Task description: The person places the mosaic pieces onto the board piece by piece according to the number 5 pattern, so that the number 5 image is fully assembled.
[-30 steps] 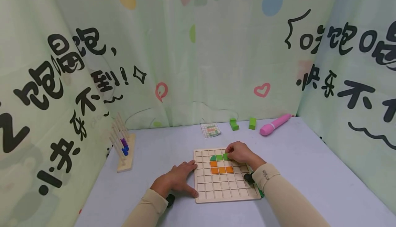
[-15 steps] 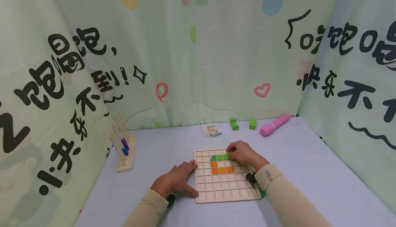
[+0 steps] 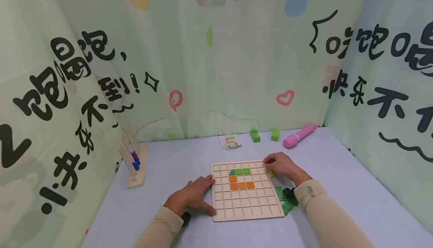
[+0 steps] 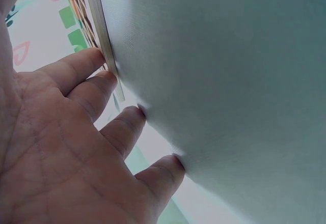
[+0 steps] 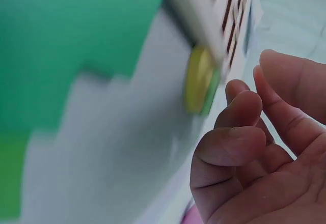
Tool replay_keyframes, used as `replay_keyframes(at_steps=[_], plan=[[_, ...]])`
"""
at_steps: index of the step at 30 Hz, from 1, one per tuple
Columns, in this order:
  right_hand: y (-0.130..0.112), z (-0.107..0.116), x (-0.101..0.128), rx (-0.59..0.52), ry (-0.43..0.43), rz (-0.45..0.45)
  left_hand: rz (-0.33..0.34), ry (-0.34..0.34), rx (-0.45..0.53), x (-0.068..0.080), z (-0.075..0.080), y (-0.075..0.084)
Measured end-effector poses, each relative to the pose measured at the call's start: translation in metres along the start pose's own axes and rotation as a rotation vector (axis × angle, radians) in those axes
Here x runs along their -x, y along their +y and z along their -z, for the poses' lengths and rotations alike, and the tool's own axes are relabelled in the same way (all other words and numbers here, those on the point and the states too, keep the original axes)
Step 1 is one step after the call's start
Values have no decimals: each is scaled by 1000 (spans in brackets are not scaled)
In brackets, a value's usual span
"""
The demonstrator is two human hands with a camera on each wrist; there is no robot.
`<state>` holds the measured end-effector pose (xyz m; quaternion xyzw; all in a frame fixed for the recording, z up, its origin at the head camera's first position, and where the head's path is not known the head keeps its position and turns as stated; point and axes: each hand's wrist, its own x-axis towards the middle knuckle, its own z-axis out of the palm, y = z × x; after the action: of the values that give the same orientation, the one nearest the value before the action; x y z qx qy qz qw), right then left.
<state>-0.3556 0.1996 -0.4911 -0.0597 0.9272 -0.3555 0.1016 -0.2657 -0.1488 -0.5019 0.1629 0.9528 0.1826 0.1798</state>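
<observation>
Fingers of my right hand (image 3: 282, 165) curl loosely, grasping nothing, beside a small yellow piece (image 3: 271, 173) lying off the grid board's (image 3: 248, 207) right edge; it looks light, rigid, smooth, best pinched by its sides, while my flat left hand (image 3: 193, 197) steadies the board.

Curtained play booth for tabletop puzzle activity. Pale green cartoon-lettered curtains (image 3: 209, 64) enclose a lavender table (image 3: 338, 188) on three sides. Furnishings: wooden grid puzzle board (image 3: 247, 203), peg rack (image 3: 135, 165), pattern card (image 3: 229, 142).
</observation>
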Motion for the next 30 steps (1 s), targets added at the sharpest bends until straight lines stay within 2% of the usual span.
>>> replay_keyframes(at_steps=[9,20,30], plan=[[11,7,4,43,1,-50,-8,-5,12,2,3,1],[16,3,-1,192,-22,11,-3,-14,21,2,2,0],[17,3,-3,154,-3,2,-3,-7,29,-1,0,-2]])
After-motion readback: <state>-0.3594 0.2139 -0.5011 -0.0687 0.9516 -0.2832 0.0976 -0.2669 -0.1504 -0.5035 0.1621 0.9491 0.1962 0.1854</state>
